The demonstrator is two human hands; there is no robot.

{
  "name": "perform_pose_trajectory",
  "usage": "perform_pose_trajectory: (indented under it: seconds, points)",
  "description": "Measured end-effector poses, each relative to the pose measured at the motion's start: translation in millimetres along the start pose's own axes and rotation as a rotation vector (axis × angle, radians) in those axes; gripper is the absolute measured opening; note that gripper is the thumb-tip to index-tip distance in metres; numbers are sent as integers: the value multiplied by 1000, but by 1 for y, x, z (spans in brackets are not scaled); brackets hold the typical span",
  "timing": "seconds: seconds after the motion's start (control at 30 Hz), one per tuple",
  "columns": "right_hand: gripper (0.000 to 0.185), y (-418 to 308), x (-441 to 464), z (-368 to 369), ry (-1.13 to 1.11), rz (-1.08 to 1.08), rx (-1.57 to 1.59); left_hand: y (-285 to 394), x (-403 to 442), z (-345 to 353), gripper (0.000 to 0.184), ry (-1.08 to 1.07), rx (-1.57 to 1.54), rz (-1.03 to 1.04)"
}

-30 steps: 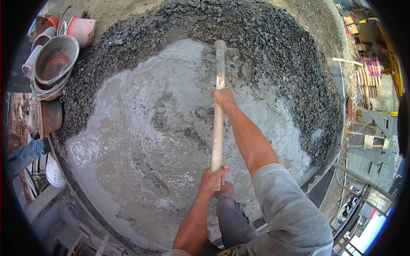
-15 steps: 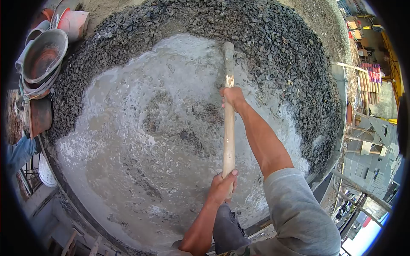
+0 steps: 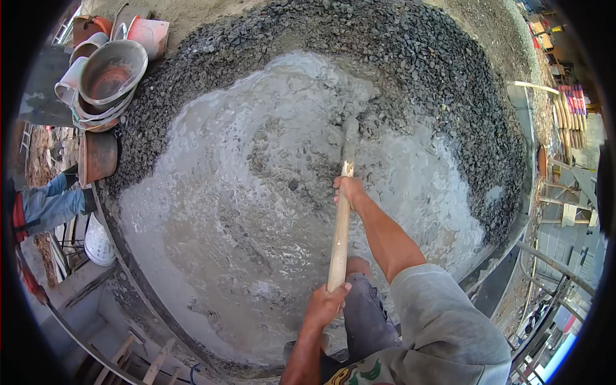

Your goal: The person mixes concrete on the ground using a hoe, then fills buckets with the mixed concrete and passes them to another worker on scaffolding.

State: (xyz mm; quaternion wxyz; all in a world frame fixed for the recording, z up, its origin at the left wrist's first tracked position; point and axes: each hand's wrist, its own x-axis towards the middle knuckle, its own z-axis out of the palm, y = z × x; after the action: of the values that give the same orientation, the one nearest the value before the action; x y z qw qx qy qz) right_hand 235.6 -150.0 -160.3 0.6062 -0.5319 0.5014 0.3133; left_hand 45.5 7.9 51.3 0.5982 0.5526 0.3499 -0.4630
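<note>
Pale wooden handle (image 3: 340, 240), clasped by the left hand (image 3: 325, 305) below and the right hand (image 3: 348, 188) above, slants over wet concrete (image 3: 256, 212), where gravel (image 3: 449, 96) snagging its far end could twist it loose!

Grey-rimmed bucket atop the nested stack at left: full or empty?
Empty: this bucket shows its grey inner wall and reddish bottom.

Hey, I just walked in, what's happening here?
Someone is holding a wooden handle, the right grip farther out and the left grip nearer the body. Its far end is at the wet grey mix; what's attached isn't clear. Dark gravel borders the mix's far side, and stacked basins sit at the picture's left.
</note>
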Motion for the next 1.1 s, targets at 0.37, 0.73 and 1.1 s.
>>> perform_pose_trajectory:
  seconds: [0.37, 0.73, 1.1]
  points:
    - [14, 97, -139, 57, -41, 24, 33, -88, -138, -45, 40, 157, 113, -131]
    - [12, -30, -189, 66, -333, -111, 116, -73, -62, -33, 52, 213, 536, -69]
    - [21, -197, 1, 113, -230, -187, -82, 147, 28, -40, 62, 318, 368, 176]
